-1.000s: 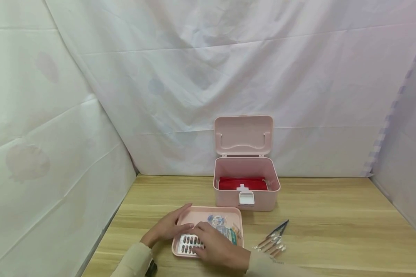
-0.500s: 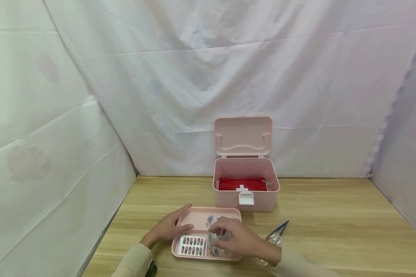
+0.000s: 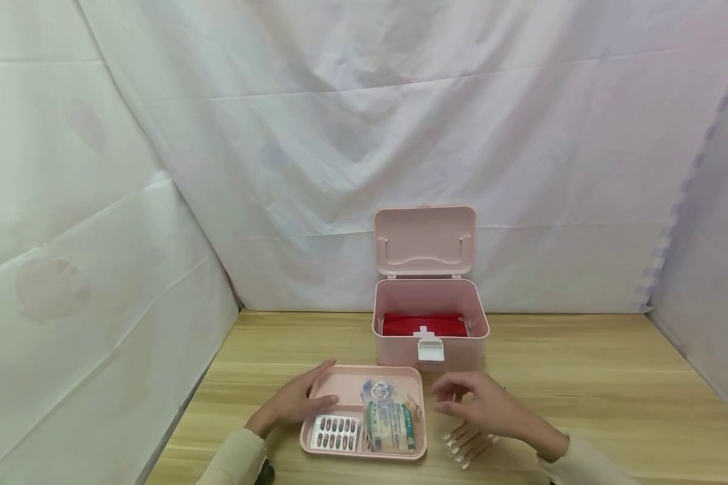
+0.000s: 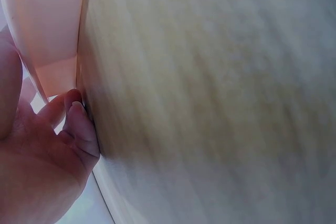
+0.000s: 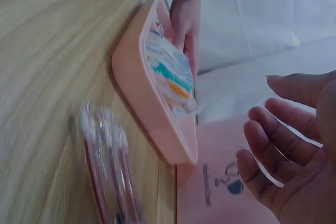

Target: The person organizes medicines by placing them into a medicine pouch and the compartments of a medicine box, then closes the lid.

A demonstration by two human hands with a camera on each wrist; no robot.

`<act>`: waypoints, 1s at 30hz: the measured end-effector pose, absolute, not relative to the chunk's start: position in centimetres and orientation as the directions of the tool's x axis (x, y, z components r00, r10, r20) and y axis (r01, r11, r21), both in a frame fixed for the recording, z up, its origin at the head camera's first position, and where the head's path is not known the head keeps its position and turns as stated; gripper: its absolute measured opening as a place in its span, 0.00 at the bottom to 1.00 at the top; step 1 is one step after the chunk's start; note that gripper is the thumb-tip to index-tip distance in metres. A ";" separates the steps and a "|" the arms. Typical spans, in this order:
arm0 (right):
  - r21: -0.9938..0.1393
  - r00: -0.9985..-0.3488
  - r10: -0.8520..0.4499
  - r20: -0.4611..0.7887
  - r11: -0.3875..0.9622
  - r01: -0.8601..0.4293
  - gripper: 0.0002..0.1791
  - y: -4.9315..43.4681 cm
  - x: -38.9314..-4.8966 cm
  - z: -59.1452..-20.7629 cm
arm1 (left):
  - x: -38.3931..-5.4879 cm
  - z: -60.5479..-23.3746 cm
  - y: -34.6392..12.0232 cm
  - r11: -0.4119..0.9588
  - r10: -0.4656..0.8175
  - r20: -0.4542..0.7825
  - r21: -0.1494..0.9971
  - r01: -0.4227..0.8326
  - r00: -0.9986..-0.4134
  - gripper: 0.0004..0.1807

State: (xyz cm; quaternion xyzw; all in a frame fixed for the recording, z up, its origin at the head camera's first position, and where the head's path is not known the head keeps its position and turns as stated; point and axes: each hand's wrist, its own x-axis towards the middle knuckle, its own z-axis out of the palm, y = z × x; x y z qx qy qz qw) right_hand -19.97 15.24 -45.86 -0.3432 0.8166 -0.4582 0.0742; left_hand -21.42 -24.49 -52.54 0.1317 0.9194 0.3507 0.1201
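My left hand (image 3: 291, 402) holds the left side of a shallow pink tray (image 3: 336, 385), thumb over the rim and fingers along the outer wall. In the tray lie a blister pack of capsules (image 3: 335, 432), a clear bag with green print (image 3: 391, 427) and a small clear packet with blue parts (image 3: 378, 389). My right hand (image 3: 484, 404) hovers to the right of the tray with relaxed, slightly bent fingers and nothing in them. Below it, a clear packet of cotton swabs (image 5: 107, 156) lies on the table, partly hidden by the hand in the head view.
Behind the tray stands a pink first-aid box (image 3: 394, 349), its lid (image 3: 426, 236) raised, with a red pouch (image 3: 425, 325) inside. All this is on a wooden table (image 3: 607, 391), with white cloth (image 3: 315, 168) hanging behind and at the sides.
My right hand has left the blister pack in the tray, passed over the clear bag and moved right to above the cotton swabs. The left hand stays at the tray.
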 end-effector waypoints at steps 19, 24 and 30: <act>-0.752 -0.699 -0.703 0.135 0.387 -0.534 0.14 19.7 -21.8 -49.2 | -21.5 -52.5 -24.6 0.705 0.334 -0.116 0.689 0.167 -0.935 0.43; -0.701 -0.660 -0.734 0.158 0.387 -0.599 0.16 20.1 -22.1 -50.1 | -21.4 -52.4 -24.5 0.707 0.332 -0.125 0.689 0.159 -0.935 0.43; -0.676 -0.640 -0.753 0.152 0.393 -0.623 0.19 20.7 -22.4 -51.1 | -21.4 -52.4 -24.4 0.716 0.326 -0.132 0.681 0.154 -0.936 0.43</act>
